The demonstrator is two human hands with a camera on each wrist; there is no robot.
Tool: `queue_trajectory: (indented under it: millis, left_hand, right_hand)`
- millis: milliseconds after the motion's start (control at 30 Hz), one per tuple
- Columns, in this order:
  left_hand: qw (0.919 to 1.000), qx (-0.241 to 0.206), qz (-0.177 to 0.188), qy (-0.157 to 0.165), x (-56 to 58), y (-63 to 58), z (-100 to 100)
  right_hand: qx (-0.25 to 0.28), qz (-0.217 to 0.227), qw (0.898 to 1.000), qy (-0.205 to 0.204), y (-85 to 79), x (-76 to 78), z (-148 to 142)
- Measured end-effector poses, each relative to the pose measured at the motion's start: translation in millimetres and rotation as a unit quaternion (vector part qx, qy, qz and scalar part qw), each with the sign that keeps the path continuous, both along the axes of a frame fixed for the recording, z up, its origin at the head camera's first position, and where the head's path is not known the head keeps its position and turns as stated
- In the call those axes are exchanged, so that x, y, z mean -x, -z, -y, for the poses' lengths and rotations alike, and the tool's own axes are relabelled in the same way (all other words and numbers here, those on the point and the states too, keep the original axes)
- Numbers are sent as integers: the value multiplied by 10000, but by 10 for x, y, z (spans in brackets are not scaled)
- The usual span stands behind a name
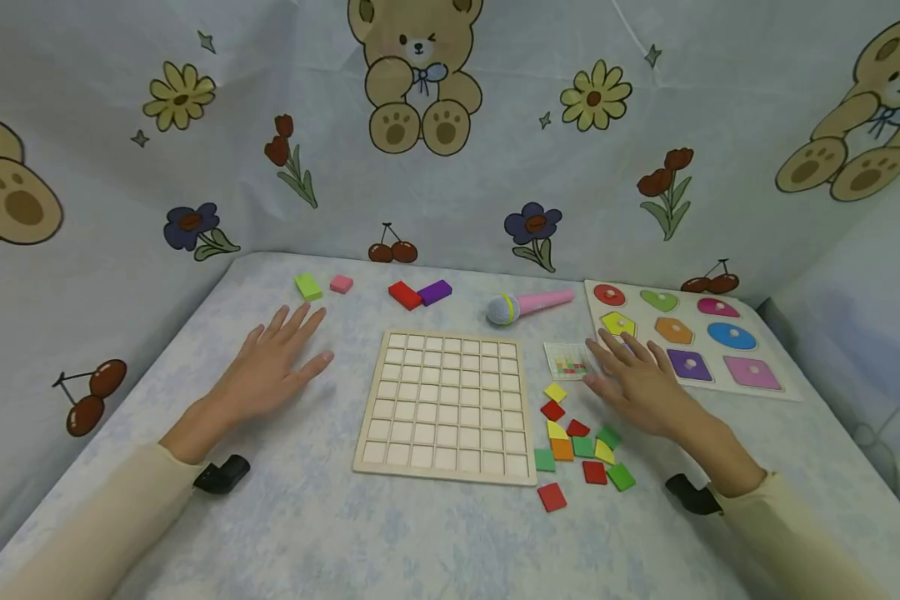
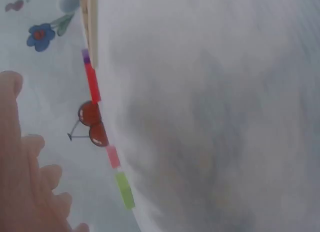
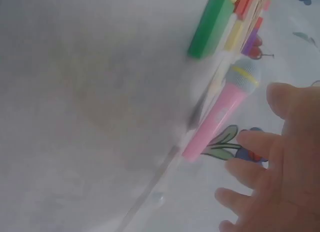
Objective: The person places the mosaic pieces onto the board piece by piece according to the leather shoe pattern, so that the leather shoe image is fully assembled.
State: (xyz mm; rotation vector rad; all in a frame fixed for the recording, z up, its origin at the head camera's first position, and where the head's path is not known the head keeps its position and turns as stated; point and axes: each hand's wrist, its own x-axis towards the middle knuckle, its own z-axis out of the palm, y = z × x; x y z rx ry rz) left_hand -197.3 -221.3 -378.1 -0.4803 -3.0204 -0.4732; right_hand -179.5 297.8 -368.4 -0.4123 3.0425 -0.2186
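Note:
My left hand [image 1: 266,372] is spread at the left of the table, palm down and holding nothing. Nearest its fingertips are a lime green block [image 1: 308,287] and a pink block [image 1: 341,284]. At the right, my right hand [image 1: 637,383] is also spread and holds nothing; it covers part of the shape puzzle board [image 1: 750,346] and the edge of a small pattern card [image 1: 567,362]. Between the hands lies a wooden grid board [image 1: 447,406] with bare squares. Beside its right edge are several coloured tiles [image 1: 594,472] in red, green, yellow and orange.
A pink toy microphone [image 1: 543,302] lies behind the grid board, near a red block [image 1: 405,294] and a purple block [image 1: 435,292]. A printed cloth with bears [image 1: 424,79] hangs behind the table and along its sides.

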Motion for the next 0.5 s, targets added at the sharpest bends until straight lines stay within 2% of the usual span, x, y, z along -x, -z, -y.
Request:
queue_trajectory:
  millis: [300, 500]
  left_hand:
    - [9960, -705, 476, 278, -9, 14, -216]
    - [9895, -915, 954, 593, -32, 88, -350]
  right_hand:
    - [358, 114, 9966, -727, -13, -204, 199]
    - [510, 357, 9935, -956, 17, -287, 255]
